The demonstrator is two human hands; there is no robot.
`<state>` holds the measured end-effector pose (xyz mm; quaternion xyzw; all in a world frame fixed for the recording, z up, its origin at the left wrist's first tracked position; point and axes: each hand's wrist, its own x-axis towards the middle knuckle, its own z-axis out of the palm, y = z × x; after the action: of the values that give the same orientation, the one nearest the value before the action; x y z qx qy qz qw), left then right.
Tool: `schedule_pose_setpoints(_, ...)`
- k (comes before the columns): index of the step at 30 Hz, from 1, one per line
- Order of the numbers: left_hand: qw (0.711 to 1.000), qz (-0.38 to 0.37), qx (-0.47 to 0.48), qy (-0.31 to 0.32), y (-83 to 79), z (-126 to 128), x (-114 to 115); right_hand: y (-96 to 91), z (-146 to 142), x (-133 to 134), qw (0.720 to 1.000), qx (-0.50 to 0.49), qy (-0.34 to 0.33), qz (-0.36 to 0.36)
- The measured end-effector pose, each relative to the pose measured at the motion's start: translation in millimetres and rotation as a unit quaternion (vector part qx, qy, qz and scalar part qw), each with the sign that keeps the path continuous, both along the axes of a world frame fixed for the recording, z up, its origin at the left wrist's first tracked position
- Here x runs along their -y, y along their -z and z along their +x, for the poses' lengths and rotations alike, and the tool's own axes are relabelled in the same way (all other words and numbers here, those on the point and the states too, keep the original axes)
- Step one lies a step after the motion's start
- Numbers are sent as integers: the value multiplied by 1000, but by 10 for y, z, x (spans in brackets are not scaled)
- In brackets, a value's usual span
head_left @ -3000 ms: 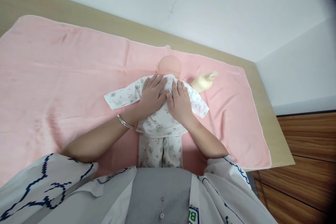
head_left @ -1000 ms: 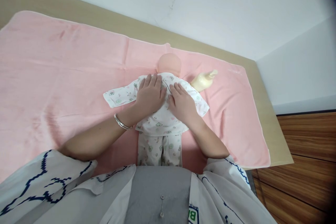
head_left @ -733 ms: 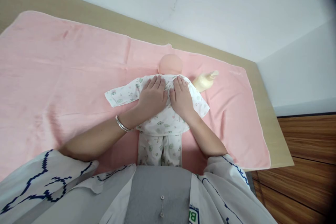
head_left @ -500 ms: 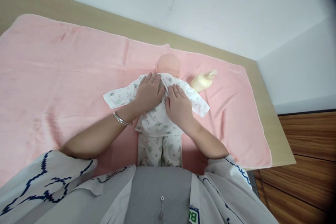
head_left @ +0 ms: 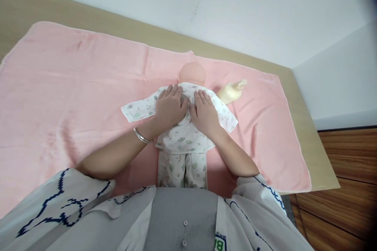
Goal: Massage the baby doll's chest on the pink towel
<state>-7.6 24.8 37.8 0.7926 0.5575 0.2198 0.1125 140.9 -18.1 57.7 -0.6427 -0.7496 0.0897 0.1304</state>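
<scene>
A baby doll (head_left: 192, 73) lies on a pink blanket, its bald head toward the wall. It is dressed in a white printed top (head_left: 185, 141) with the sleeves spread sideways, and matching trousers (head_left: 171, 168). My left hand (head_left: 171, 105) rests flat on the left side of the doll's upper body, fingers stretched toward the head. On the right side of the chest lies my right hand (head_left: 204, 113), also flat with fingers extended. The thumbs almost meet over the middle of the top. The cloth under both palms is hidden.
A cream-coloured pump bottle (head_left: 231, 92) lies on its side to the right of the doll's shoulder. The pink blanket (head_left: 88, 86) covers much of a light wooden table (head_left: 321, 164). Behind the table stands a white wall (head_left: 250, 15); brown wooden panelling (head_left: 350, 164) shows at right.
My right hand has shifted slightly up the doll's chest and its thumb is nearer the left thumb. The whole view has moved a little, so everything appears slightly farther right.
</scene>
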Motion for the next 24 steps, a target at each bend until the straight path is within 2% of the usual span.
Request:
schedule_pose_setpoints(3,1000,-29,1,-6,-2,-42,-118,-90,-34,143,999,-9,-29,-15)
schedule_pose_setpoints(5,1000,-20,-8,-5,9,-33,-100,-117,1,144,999,-18,-33,-21)
schedule_pose_setpoints(10,999,27,-30,32,9,78,207,2,205,-156,998,-59,-13,-6)
schedule_pose_setpoints(13,998,37,-15,49,3,108,276,76,241,-262,998,-58,-20,16)
schedule_pose_setpoints(17,998,-3,37,51,39,72,102,21,101,-84,999,-18,1,26)
schedule_pose_setpoints(20,996,-13,71,50,103,49,-24,-46,11,75,999,2,-13,31)
schedule_pose_setpoints(24,994,8,97,45,181,60,-44,-10,52,11,999,-15,-7,37)
